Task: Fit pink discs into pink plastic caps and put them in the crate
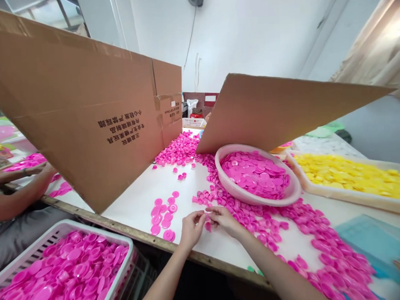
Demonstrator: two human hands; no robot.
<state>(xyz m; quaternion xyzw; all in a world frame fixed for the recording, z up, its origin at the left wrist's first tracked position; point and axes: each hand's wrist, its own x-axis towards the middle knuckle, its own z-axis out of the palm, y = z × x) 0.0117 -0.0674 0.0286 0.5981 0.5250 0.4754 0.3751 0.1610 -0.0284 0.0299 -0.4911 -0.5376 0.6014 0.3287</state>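
My left hand [191, 230] and my right hand [224, 220] meet above the white table near its front edge, fingers pinched together. Between the fingertips is a small pink plastic piece [207, 226], partly hidden by the fingers. Left of my hands lies a loose group of flat, round pink discs [168, 217]. Small pink cup-shaped pieces [207, 196] are heaped just beyond and to the right of my right hand. A pale pink basin [224, 181], full of pink discs, stands tilted on that heap.
A white basket [130, 250] of pink parts stands lower left. Cardboard panels [125, 109] rise at left and behind the basin. A tray [316, 190] of yellow pieces and blue plastic [376, 244] lie right. Another person's arm [26, 195] is at far left.
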